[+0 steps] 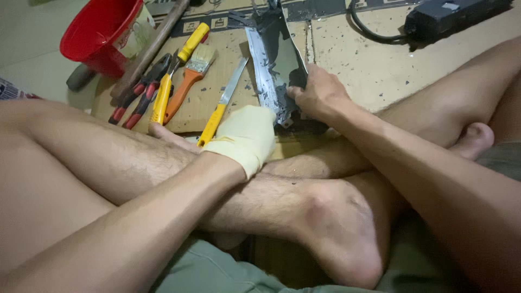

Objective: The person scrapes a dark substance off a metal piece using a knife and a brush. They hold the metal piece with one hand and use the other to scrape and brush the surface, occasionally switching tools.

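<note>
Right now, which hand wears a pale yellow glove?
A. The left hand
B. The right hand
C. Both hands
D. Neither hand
A. The left hand is covered by the pale glove near the yellow-handled scraper, while the right hand is bare and grips the dark metal strip.

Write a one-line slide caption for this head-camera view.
Seated cross-legged, gloved left hand and bare right hand grip a dark metal strip beside a yellow-handled scraper on cardboard.

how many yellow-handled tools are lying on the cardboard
3: a yellow-handled screwdriver beside the paintbrush, a second yellow handle next to the red pliers, and a yellow-handled scraper by the gloved left hand. Others may be hidden under the legs.
</note>
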